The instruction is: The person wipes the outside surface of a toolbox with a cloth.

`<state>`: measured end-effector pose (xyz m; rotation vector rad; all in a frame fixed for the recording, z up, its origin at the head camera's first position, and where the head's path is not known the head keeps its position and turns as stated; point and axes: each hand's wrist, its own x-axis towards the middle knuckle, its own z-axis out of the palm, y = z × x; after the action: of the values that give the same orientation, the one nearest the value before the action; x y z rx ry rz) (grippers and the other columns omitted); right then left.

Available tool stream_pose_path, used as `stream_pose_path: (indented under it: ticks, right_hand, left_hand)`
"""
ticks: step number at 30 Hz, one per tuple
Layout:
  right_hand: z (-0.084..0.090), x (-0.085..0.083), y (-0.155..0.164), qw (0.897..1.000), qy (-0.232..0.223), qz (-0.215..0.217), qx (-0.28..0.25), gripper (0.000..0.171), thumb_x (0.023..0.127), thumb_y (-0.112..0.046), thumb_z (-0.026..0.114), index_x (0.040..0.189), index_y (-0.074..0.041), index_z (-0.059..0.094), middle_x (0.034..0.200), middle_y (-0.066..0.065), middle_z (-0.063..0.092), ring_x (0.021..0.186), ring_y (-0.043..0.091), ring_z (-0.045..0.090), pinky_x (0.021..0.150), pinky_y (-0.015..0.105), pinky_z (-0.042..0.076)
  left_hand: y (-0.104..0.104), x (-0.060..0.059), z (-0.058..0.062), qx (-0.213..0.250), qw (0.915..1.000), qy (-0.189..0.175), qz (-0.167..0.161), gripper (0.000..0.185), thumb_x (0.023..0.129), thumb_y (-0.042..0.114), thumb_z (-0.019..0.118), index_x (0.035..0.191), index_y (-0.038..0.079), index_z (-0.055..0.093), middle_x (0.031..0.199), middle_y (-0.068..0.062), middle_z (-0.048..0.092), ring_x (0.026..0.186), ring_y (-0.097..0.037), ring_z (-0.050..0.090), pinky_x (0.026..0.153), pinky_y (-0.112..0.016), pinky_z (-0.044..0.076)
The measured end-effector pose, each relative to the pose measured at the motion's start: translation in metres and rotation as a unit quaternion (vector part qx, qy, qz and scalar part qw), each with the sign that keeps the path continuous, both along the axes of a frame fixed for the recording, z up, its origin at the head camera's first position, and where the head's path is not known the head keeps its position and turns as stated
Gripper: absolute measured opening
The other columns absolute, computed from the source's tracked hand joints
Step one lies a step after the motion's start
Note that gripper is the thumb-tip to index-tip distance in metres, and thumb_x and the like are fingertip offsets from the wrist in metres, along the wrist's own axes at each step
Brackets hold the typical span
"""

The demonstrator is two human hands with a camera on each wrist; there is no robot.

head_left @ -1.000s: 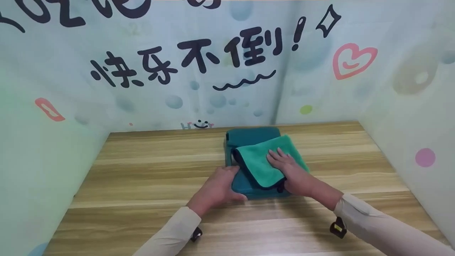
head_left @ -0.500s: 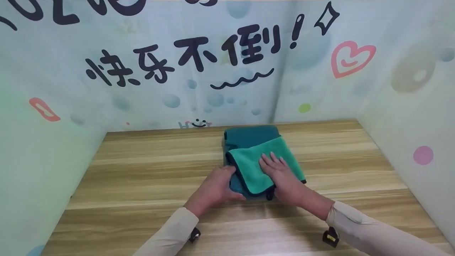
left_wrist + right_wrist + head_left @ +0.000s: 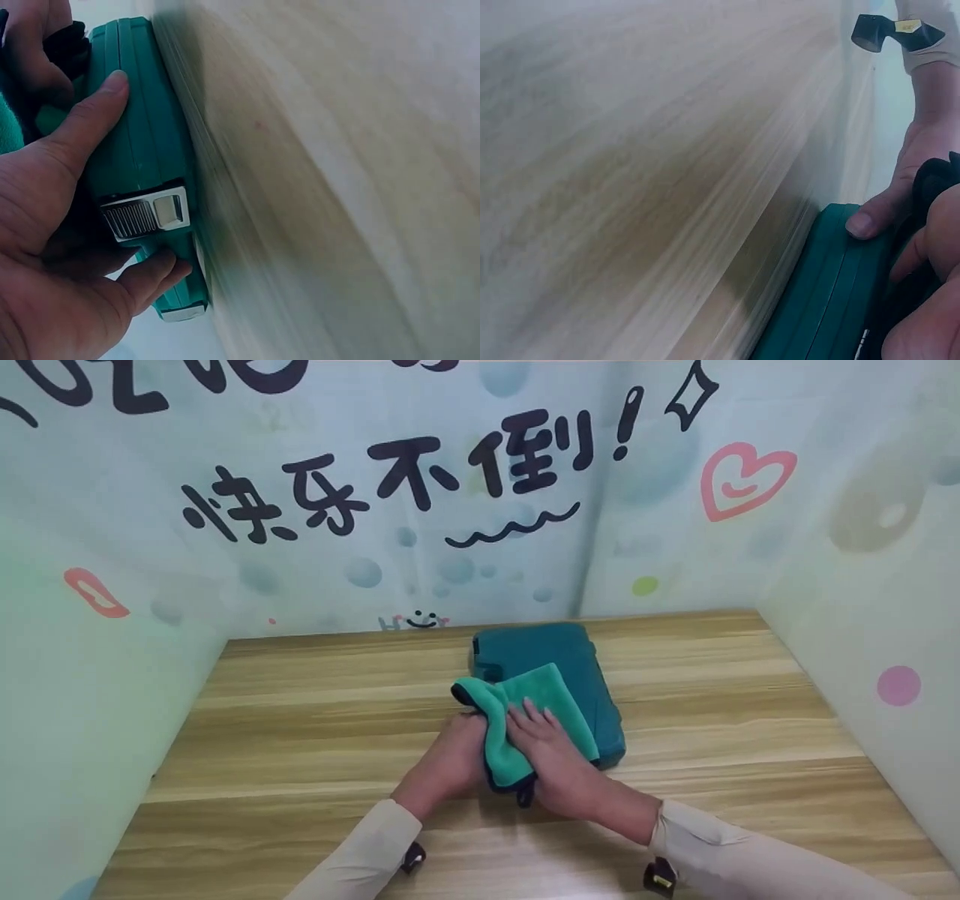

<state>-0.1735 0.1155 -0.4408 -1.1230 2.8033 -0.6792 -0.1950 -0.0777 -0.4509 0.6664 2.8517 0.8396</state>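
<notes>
A dark teal hard case [image 3: 555,649] lies flat on the wooden table [image 3: 300,720]. My left hand [image 3: 450,761] grips its near-left corner. In the left wrist view the thumb lies on top of the case [image 3: 142,90] and the fingers curl under it beside a grey latch [image 3: 146,214]. My right hand [image 3: 551,750] presses a green cloth [image 3: 536,694] onto the lid with straight fingers. The cloth is bunched over the case's left edge, its dark hem hanging off the front. In the right wrist view the case [image 3: 832,300] shows edge-on with the left thumb [image 3: 870,221] on it.
Printed partition walls [image 3: 450,510] close in the table at the back, left and right. Bare wood lies left of the case and along the near edge. A black wrist-camera strap [image 3: 892,30] shows on the left sleeve.
My right hand slid the cloth leftward and nearer across the lid, bunching it over the left edge and uncovering the case's right side. The left hand kept its hold on the corner.
</notes>
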Motion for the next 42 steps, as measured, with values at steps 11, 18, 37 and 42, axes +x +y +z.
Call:
stream_pose_path:
  ticks: [11, 18, 37, 42]
  right_hand:
    - [-0.005, 0.000, 0.004, 0.996, 0.067, 0.022, 0.051, 0.084, 0.080, 0.002, 0.081, 0.151, 0.011, 0.036, 0.157, 0.028, 0.032, 0.147, 0.047, 0.020, 0.115, 0.060, 0.018]
    - [-0.001, -0.009, 0.015, 0.994, 0.059, 0.073, 0.061, 0.088, 0.081, -0.001, 0.082, 0.153, 0.011, 0.032, 0.159, 0.027, 0.028, 0.147, 0.047, 0.017, 0.115, 0.061, 0.018]
    - [0.004, -0.045, 0.065, 0.996, -0.002, 0.083, 0.019, 0.086, 0.079, 0.017, 0.074, 0.154, 0.005, 0.035, 0.160, 0.020, 0.032, 0.148, 0.044, 0.019, 0.115, 0.060, 0.018]
    - [0.006, -0.062, 0.069, 0.998, -0.017, 0.061, 0.008, 0.083, 0.076, 0.030, 0.054, 0.153, 0.005, 0.037, 0.159, 0.020, 0.034, 0.148, 0.044, 0.020, 0.116, 0.059, 0.017]
  left_hand:
    - [0.001, 0.000, 0.003, 0.007, 0.9998, -0.020, -0.002, 0.047, 0.096, 0.015, 0.071, 0.138, 0.003, 0.054, 0.130, -0.015, 0.060, 0.116, -0.025, 0.055, 0.104, -0.042, 0.043]
    - [-0.002, 0.000, 0.002, 0.000, 0.9999, -0.012, -0.001, 0.052, 0.089, 0.022, 0.078, 0.132, 0.002, 0.056, 0.123, -0.013, 0.062, 0.112, -0.024, 0.058, 0.100, -0.040, 0.047]
    - [0.003, 0.002, 0.004, -0.005, 0.9989, -0.047, 0.005, 0.091, 0.079, 0.045, 0.088, 0.146, 0.001, 0.045, 0.140, -0.014, 0.054, 0.126, -0.026, 0.051, 0.106, -0.040, 0.042]
    - [0.001, 0.002, 0.005, -0.019, 0.9963, -0.081, 0.022, 0.099, 0.081, 0.045, 0.087, 0.155, 0.001, 0.037, 0.154, -0.017, 0.042, 0.138, -0.032, 0.041, 0.110, -0.045, 0.038]
